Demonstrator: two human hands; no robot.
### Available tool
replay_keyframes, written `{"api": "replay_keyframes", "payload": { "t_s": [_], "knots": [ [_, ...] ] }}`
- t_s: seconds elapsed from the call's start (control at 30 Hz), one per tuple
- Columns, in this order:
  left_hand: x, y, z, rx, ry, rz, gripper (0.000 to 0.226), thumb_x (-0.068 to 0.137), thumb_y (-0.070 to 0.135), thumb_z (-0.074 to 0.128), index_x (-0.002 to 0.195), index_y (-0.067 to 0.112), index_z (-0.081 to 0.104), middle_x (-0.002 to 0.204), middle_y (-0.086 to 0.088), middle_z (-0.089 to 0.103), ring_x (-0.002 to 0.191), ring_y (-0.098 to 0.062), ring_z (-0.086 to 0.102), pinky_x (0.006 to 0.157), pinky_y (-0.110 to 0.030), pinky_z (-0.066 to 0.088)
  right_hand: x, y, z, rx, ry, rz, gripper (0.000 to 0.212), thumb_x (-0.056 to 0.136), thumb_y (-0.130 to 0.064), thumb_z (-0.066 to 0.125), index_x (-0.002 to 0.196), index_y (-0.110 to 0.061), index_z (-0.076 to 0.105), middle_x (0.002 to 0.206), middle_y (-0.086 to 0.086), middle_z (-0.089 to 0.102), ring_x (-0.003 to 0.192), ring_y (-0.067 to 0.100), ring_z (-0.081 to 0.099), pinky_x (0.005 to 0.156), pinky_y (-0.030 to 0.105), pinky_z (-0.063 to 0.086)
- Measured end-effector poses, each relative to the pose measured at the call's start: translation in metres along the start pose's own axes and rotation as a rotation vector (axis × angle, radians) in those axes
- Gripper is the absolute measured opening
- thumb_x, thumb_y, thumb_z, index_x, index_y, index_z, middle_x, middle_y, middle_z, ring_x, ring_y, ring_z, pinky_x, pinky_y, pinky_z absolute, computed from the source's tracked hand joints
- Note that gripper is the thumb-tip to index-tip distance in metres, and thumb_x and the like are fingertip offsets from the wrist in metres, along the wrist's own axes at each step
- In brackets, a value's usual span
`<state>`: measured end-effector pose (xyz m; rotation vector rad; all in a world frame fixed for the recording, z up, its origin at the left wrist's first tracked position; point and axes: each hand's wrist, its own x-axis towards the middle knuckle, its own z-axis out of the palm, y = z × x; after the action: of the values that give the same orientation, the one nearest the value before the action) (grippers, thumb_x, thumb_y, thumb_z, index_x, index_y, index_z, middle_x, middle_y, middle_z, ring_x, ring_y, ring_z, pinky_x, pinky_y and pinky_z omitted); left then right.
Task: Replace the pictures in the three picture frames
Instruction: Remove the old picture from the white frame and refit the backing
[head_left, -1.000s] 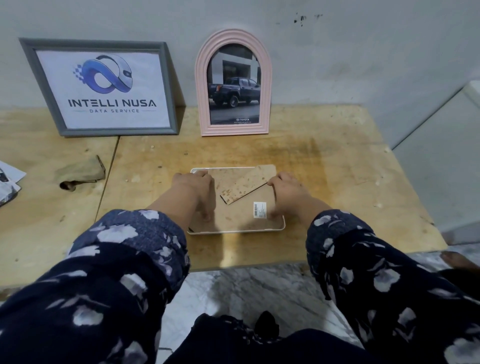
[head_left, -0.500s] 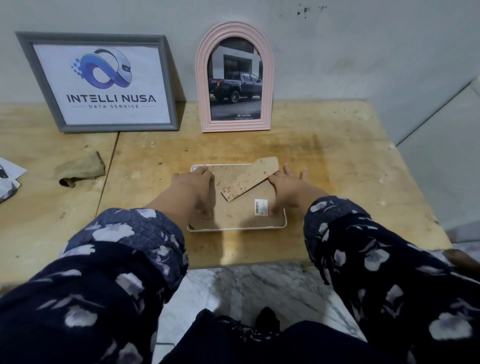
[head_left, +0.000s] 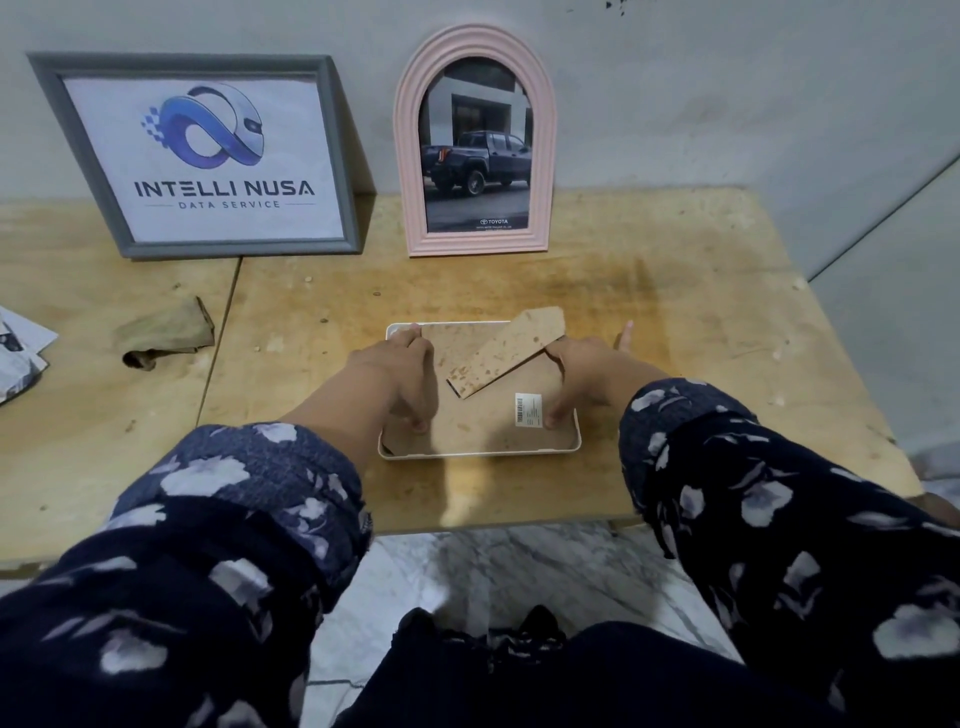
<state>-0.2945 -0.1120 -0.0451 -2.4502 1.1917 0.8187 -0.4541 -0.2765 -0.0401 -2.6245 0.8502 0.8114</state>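
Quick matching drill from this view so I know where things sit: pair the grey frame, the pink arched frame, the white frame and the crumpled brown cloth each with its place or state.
Things:
1. grey frame
2. pink arched frame
3. white frame
4. crumpled brown cloth

Places or states:
A. lying face down, back board up, under both hands
B. leaning on the wall, holding a truck photo
C. lying on the left part of the table
D. leaning on the wall, holding a logo print

Pairs: 1-D, 2-B, 3-A, 4-C
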Motion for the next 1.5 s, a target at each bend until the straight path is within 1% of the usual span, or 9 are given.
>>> {"api": "replay_keyframes", "payload": {
  "t_s": [0.23,0.4,0.67,0.87,1.03,1.17,1.27,1.4,1.5],
  "knots": [
    [-0.008,0.006,0.005,-0.039,0.006,-0.015,0.105,0.073,0.032,0.080,0.153,0.019,0.013,0.162,0.004,-0.004,0.147,-0.020,0.012,0.115,-0.055,0.017,-0.005,-0.007,0.012,0.085,0.022,0.014,0.087,0.067,-0.034,0.081,0.140,-0.019,0.036,0.143,0.001,0.039,0.135,0.026,0.033,0.111,0.067,-0.005],
    [-0.023,0.011,0.014,-0.040,0.041,-0.026,0.090,0.085,0.031,0.066,0.154,0.017,0.009,0.162,0.000,-0.002,0.148,-0.022,0.007,0.115,-0.061,0.003,-0.019,-0.020,0.034,0.084,0.097,0.047,0.075,0.083,-0.015,0.057,0.150,-0.019,0.022,0.159,0.002,0.011,0.145,0.025,0.015,0.112,0.062,-0.005],
    [-0.034,0.004,0.028,-0.056,0.021,-0.007,0.086,0.089,0.031,0.054,0.155,0.018,0.000,0.162,0.001,-0.008,0.147,-0.022,0.011,0.117,-0.058,0.002,-0.022,-0.058,0.048,-0.165,0.527,-0.073,0.053,0.079,-0.005,0.052,0.129,-0.015,0.041,0.135,0.005,0.039,0.135,0.026,0.028,0.117,0.057,0.006],
    [-0.031,0.005,0.019,-0.006,0.046,0.006,0.084,0.084,0.033,0.056,0.154,0.022,0.011,0.161,0.004,0.001,0.141,-0.022,0.031,0.117,-0.054,0.009,-0.001,-0.074,0.037,-0.231,0.442,-0.138,0.044,0.089,-0.003,0.045,0.131,-0.019,0.043,0.131,0.004,0.046,0.129,0.028,0.036,0.112,0.061,0.017],
    [-0.032,-0.018,0.055,-0.508,0.385,0.090,0.058,0.091,0.038,0.057,0.144,0.021,0.040,0.153,0.003,0.035,0.136,-0.019,0.040,0.114,-0.044,0.026,-0.004,-0.079,0.035,-0.288,0.446,-0.109,0.052,0.084,-0.002,0.054,0.132,-0.015,0.038,0.134,0.007,0.036,0.126,0.035,0.033,0.102,0.062,0.031],
    [-0.039,-0.035,0.067,-0.958,0.659,-0.070,0.034,0.099,0.028,0.045,0.128,0.011,0.053,0.128,-0.007,0.059,0.119,-0.025,0.054,0.101,-0.036,0.041,-0.005,-0.075,0.029,-0.302,0.487,-0.113,0.057,0.081,0.002,0.055,0.132,-0.017,0.036,0.135,0.008,0.033,0.124,0.037,0.031,0.094,0.056,0.040],
    [-0.044,-0.047,0.053,-1.232,0.639,-0.134,0.038,0.103,0.030,0.036,0.135,0.013,0.048,0.129,-0.007,0.060,0.122,-0.023,0.053,0.099,-0.030,0.037,-0.004,-0.070,0.027,-0.184,0.594,-0.127,0.053,0.085,0.001,0.051,0.132,-0.019,0.037,0.132,0.009,0.039,0.116,0.036,0.038,0.088,0.052,0.044],
    [-0.044,-0.057,0.031,-1.254,0.572,-0.075,0.039,0.104,0.026,0.036,0.141,0.019,0.046,0.138,-0.004,0.053,0.129,-0.021,0.047,0.104,-0.030,0.035,-0.005,-0.072,0.004,0.260,0.692,-0.140,0.050,0.084,-0.006,0.052,0.131,-0.022,0.046,0.129,0.006,0.049,0.112,0.032,0.046,0.092,0.047,0.045],
    [-0.047,-0.052,0.012,-1.222,0.528,0.018,0.041,0.104,0.025,0.038,0.144,0.019,0.043,0.144,-0.006,0.048,0.134,-0.022,0.043,0.111,-0.035,0.033,-0.014,-0.081,-0.023,0.744,0.548,-0.185,0.029,0.092,-0.016,0.049,0.119,-0.022,0.056,0.114,0.003,0.062,0.097,0.027,0.059,0.084,0.040,0.052]
  ]
}}
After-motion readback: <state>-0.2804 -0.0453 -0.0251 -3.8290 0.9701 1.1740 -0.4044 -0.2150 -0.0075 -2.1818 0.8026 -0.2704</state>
